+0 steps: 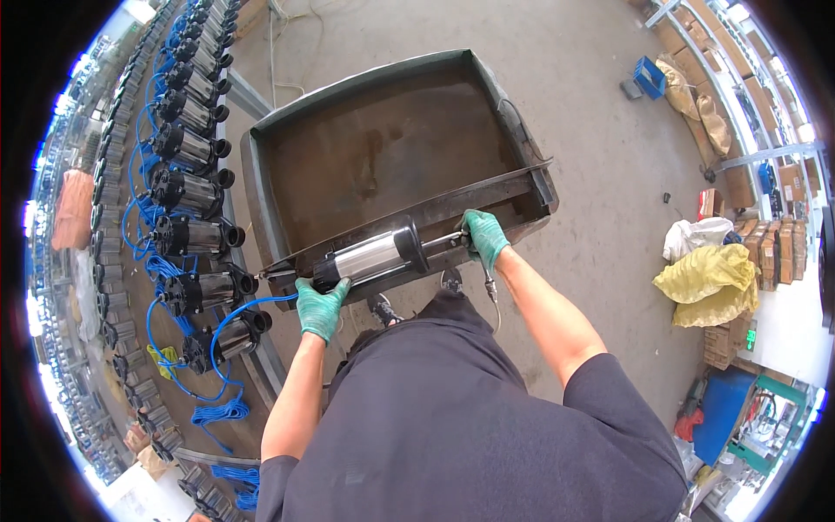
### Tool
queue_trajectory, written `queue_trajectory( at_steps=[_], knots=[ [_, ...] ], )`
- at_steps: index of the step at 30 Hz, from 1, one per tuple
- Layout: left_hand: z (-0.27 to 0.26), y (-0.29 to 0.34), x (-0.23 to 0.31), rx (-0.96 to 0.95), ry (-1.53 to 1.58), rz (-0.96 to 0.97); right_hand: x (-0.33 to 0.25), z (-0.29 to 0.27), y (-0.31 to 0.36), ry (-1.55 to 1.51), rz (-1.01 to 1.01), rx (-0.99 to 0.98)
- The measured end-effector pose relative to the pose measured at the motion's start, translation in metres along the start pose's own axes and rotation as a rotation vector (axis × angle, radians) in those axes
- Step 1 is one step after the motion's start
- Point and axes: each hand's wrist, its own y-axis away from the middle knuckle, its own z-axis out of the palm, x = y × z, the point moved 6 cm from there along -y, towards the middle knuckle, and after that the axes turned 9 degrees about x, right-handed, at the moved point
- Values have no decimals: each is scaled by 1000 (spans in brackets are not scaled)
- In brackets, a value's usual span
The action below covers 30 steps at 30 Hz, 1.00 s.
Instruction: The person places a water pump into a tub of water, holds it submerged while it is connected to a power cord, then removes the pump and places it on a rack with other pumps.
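A pump [370, 257] with a bare metal cylinder body and black ends lies across the near rail of a dark, rectangular water tank [254, 187]. My left hand [319, 309], in a green glove, is closed round its black left end, the thumb on the casing. From that end a blue cable [230, 317] runs off to the left. My right hand [485, 237], gloved in green too, is closed round a metal fitting at the tip of a thin rod beyond the pump's right end. A fitting with a hose [494, 296] hangs below this hand. My fingers partly hide the fitting I grip.
Left of the tank, a long bench carries a row of similar pumps [187, 191] with coiled blue cables [224, 411]. On the right floor lie yellow sacks [709, 278] and a blue crate [649, 78]. Shelves with cartons [791, 184] stand along the right side.
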Motion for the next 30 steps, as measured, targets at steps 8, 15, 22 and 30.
queue_trajectory(
  at_steps=[8,15,22,30],
  knots=[
    [-5,5,16,7,-10,-11,-3,3,3,-20,-26,42],
    [-1,13,17,-3,81,9,-8,-16,11,-54,-56,-161],
    [6,12,23,9,90,45,-67,-162,-32,760,-500,277],
    [-3,12,21,34,84,51,-119,-152,-78,1467,-377,464]
  ],
)
